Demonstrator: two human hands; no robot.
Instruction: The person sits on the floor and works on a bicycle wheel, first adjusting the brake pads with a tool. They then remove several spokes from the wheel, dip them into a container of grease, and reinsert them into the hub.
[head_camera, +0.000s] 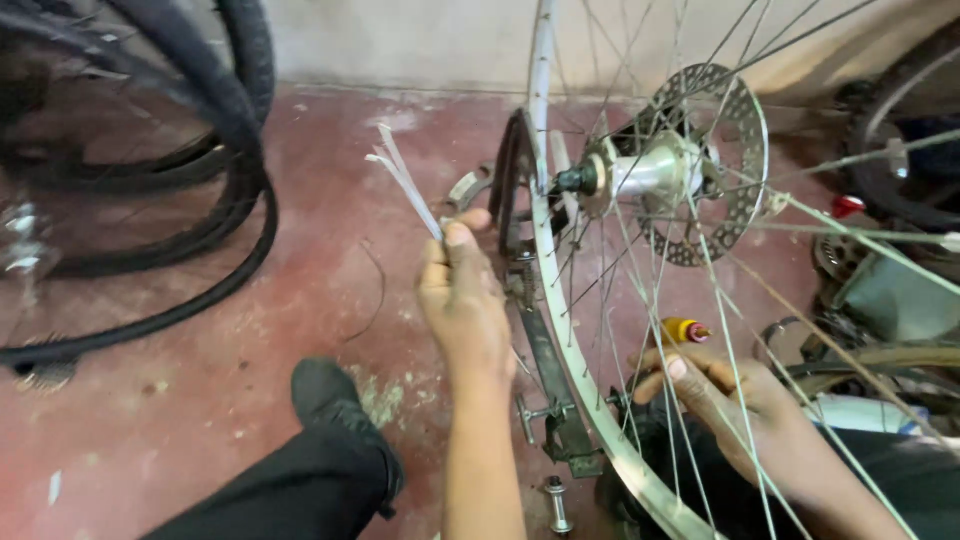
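My right hand (722, 395) reaches in among the spokes (640, 300) low by the rim (560, 300), fingers curled around a yellow-handled tool (683, 330); my left hand (462, 300) is pinched shut on a bundle of loose spokes (405, 180) that fans up over the red floor (300, 250); beyond them the wheel stands in a dark stand (540, 350), its hub (650, 170) and disc rotor (735, 150) above; black tyres (220, 150) lie farther left.
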